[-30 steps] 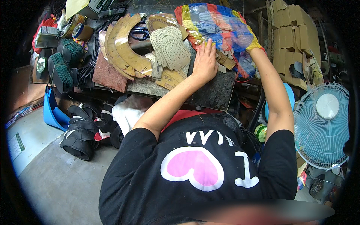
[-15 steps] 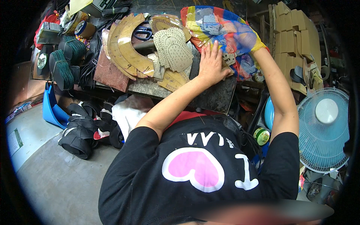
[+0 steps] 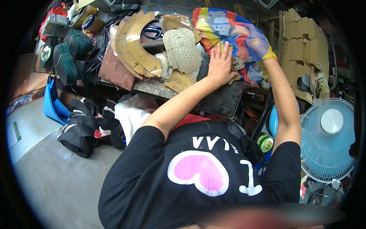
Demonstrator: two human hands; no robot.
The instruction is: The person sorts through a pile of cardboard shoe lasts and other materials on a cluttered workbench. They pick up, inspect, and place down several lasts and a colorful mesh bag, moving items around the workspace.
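A mesh bag (image 3: 206, 26) in red, yellow and blue, with pale and coloured pieces inside, lies on the far right of the worktable. My right hand (image 3: 256, 46) is inside it, seen only through the netting, so its fingers are unclear. My left hand (image 3: 220, 64) rests flat with spread fingers at the bag's near left edge, holding nothing. Beside its thumb lies a pale piece with holes (image 3: 238, 62). To its left is a stack of beige perforated sole-shaped pieces (image 3: 183, 51). Curved yellowish templates (image 3: 131, 44) and blue-handled scissors (image 3: 152, 32) lie farther left.
Spools of dark green cord (image 3: 65, 65) and a jar (image 3: 92, 24) stand at the table's left end. Black strap-like pieces (image 3: 78, 131) are piled below. To the right are cardboard boxes (image 3: 301, 42) and a blue fan (image 3: 328, 149). The table's front edge (image 3: 217, 112) faces my body.
The whole view has shifted slightly. My left hand stays spread by the bag and my right hand stays inside it, with little visible movement.
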